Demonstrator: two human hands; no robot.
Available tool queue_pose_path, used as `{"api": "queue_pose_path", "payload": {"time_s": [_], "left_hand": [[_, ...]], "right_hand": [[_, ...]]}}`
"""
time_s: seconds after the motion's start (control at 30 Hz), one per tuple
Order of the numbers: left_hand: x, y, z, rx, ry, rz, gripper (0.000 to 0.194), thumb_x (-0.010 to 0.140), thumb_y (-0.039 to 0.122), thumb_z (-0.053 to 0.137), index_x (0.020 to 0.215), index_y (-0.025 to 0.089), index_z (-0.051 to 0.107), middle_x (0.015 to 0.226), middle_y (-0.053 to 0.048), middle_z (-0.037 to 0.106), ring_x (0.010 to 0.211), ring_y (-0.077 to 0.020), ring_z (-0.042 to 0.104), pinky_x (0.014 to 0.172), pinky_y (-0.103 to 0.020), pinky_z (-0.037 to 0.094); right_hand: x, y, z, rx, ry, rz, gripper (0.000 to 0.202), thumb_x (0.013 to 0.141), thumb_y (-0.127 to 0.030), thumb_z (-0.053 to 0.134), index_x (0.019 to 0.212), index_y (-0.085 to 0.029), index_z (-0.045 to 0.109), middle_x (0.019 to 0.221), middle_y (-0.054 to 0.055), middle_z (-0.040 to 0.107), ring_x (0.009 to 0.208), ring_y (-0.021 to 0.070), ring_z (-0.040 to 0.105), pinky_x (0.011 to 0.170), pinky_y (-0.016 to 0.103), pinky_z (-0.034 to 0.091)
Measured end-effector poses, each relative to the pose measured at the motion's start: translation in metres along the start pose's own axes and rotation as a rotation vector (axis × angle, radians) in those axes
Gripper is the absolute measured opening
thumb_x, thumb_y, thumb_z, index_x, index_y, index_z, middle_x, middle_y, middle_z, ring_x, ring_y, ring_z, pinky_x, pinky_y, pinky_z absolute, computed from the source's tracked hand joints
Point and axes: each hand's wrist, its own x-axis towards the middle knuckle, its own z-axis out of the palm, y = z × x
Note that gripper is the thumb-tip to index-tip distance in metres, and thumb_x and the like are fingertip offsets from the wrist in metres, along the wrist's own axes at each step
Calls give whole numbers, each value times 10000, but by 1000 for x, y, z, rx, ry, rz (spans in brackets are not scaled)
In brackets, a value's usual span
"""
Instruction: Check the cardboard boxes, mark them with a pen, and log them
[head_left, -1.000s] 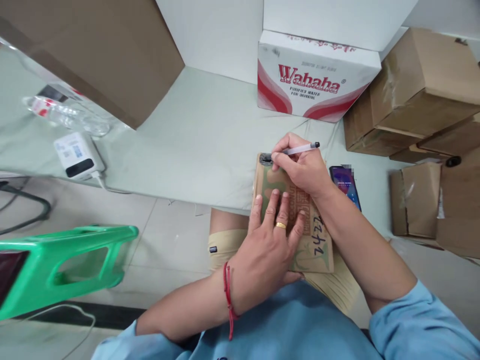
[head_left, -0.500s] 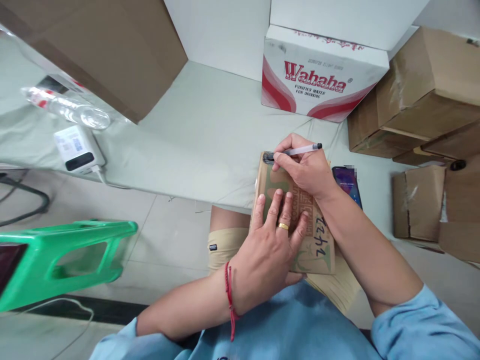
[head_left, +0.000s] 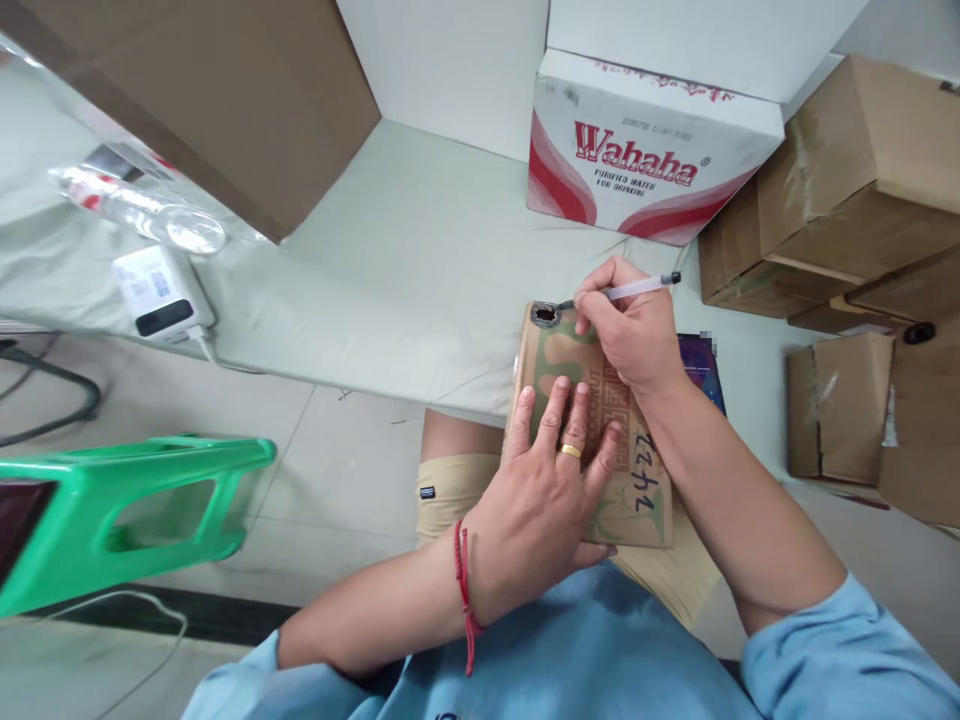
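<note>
You have two hands: one left hand (head_left: 534, 505) with one ring (head_left: 571, 451) and one bracelet (head_left: 463, 580), one right hand (head_left: 637, 338) with one pen (head_left: 637, 287); one printed carton (head_left: 609, 398) under your left hand; one phone (head_left: 703, 368) just beside your right hand; one red-and-white box (head_left: 652, 160) beyond your right hand, at least three brown boxes (head_left: 855, 170) right of it; left of your left hand are one bottle (head_left: 169, 218), one white device (head_left: 159, 287), one stool (head_left: 217, 460).

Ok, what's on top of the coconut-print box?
The left hand lies spread on the coconut-print box; the surface beneath it cannot be seen. The right hand holds a pen, tip beside a dark patch.
</note>
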Motion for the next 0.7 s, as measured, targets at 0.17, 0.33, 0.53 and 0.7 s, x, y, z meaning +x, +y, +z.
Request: {"api": "queue_pose_path", "payload": {"time_s": [0.17, 0.33, 0.53, 0.7], "left_hand": [[0, 0, -1, -6, 0, -10, 1258, 762, 750, 911, 1699, 85, 398, 1787, -406, 216, 1693, -603, 123, 1324, -847, 122], [0, 0, -1, 1, 0, -2, 1271, 755, 747, 918, 1695, 69, 396, 1777, -427, 208, 1688, -612, 130, 1319, -850, 127], [1, -1, -3, 6, -22, 0, 1242, 787, 770, 880, 1700, 81, 396, 1782, -415, 217, 1689, -608, 123, 1307, -857, 151], [1, -1, -4, 19, -23, -5, 1230, 794, 767, 875, 1698, 77, 407, 1777, -421, 223, 1682, -612, 144, 1308, -855, 161]], "right_hand": [[1, 0, 2, 32, -113, 57, 119, 922, -300, 713, 862, -230, 637, 730, -35, 711, 673, 126, 644, 661, 266, 487], [1, 0, 3, 19, -151, 65, 124, 925, -308, 728, 896, -211, 656, 753, -25, 735, 689, 124, 674, 677, 266, 501], [2, -1, 3, 1, -106, 56, 107, 928, -289, 708, 878, -217, 646, 738, -38, 722, 691, 124, 671, 668, 263, 499], [2, -1, 3, -23, -94, 52, 83, 917, -259, 685, 861, -228, 632, 722, -51, 708, 664, 121, 644, 648, 266, 491]]}}
